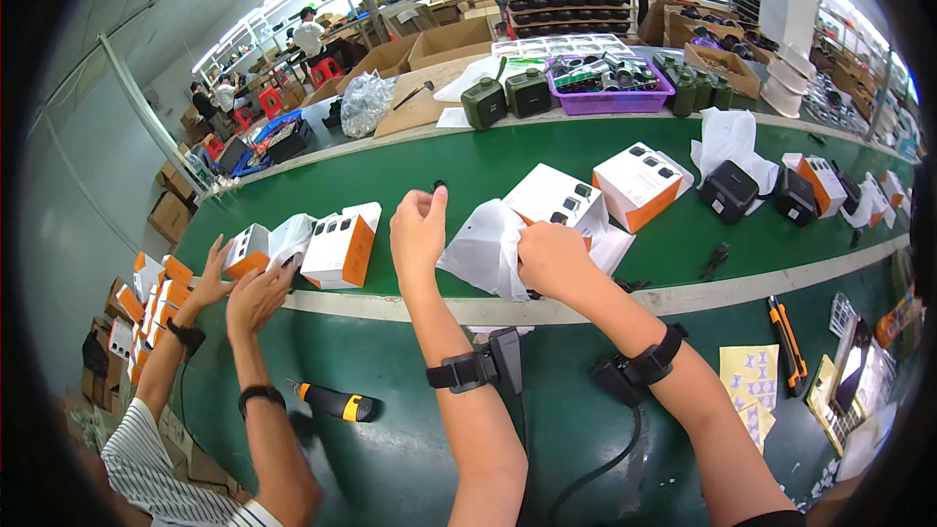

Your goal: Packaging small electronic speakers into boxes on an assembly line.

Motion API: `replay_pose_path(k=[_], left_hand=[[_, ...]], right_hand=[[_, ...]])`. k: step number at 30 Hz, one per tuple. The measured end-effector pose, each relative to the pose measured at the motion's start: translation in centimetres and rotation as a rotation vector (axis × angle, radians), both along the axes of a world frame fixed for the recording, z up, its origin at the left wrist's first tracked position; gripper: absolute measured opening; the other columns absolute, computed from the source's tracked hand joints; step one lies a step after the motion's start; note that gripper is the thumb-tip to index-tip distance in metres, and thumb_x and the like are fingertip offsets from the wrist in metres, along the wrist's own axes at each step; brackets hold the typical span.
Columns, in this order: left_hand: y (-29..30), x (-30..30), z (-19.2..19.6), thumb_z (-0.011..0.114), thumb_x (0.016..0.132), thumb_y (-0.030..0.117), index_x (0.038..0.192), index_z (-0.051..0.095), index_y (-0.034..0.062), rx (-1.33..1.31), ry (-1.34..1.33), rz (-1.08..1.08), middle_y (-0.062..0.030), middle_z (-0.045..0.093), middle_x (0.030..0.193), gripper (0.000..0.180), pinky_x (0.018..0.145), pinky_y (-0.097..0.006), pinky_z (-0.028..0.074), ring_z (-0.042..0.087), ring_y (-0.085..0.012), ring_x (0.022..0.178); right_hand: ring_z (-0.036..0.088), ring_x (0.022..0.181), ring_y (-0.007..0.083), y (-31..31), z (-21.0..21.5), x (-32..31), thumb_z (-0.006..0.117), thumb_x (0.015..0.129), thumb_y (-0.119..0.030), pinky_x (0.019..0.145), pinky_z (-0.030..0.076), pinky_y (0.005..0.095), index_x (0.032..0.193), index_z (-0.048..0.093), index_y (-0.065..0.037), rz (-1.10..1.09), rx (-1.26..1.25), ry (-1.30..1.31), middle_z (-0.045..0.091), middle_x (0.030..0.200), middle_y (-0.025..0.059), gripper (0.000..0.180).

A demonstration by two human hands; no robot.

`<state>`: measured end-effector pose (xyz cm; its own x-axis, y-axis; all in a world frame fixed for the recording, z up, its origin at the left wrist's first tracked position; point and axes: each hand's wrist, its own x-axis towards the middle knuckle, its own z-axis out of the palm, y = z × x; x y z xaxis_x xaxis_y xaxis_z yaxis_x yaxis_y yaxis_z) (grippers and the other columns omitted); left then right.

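Left hand [418,226]: lifting above the green belt [468,171], fingers curled together and pinching a small black part [438,184] between thumb and fingertips.
Black part: sitting at the top of the left hand, clear of the belt, just left of the white bag [485,252].
Right hand [551,256]: closing on the white bag, fingers clamped into its crumpled edge.
White bag: lying on the near edge of the belt, between the two hands, touching the box [558,198] behind it.
Box: white and orange, tilting on the belt just behind the right hand; a second box [636,184] of the same kind is standing just to its right.
Wrists: each is wearing a black strap with a small device [503,359] and a cable running toward the lower edge.
Co-worker's hands [242,288]: reaching in at the left, fingers spread, touching a row of boxes [322,246] on the belt.
Near table: an orange-and-black screwdriver [337,402] is lying beside the co-worker's arm; an orange knife [788,340] and yellow sticker sheets [750,376] are lying at the right.
Far side of belt: black devices [729,191] are resting on white wrap; behind them a purple tray [611,88] is holding parts, with green canisters [508,98] to its left.
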<state>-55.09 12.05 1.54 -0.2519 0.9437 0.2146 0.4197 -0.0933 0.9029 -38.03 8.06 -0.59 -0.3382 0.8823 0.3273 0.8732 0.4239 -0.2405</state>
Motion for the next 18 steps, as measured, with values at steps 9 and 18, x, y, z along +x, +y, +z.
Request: replay_pose_path(k=[9, 18], left_hand=[[-0.3, -0.7, -1.4, 0.054, 0.082, 0.038, 0.095, 0.048, -0.0010, -0.757, 0.131, -0.251, -0.0076, 0.056, 0.068, 0.042, 0.050, -0.029, 0.047, 0.061, -0.0189, 0.059], [0.7, -0.9, -2.4, 0.056, 0.077, 0.003, 0.079, 0.049, 0.0004, -0.447, 0.004, -0.274, -0.0065, 0.055, 0.062, 0.008, 0.042, -0.022, 0.044, 0.058, -0.0137, 0.052]], right_hand=[[0.063, 0.072, 0.0258, -0.8, 1.3, 0.6, 0.055, 0.069, -0.022, 0.058, 0.050, 0.0369, 0.074, 0.066, -0.006, 0.012, -0.370, -0.210, 0.063, 0.073, 0.0114, 0.020], [0.063, 0.074, 0.0250, -2.0, 0.3, -0.9, 0.056, 0.069, -0.025, 0.061, 0.050, 0.0371, 0.078, 0.067, -0.010, 0.088, -0.259, -0.287, 0.064, 0.081, 0.0088, 0.020]])
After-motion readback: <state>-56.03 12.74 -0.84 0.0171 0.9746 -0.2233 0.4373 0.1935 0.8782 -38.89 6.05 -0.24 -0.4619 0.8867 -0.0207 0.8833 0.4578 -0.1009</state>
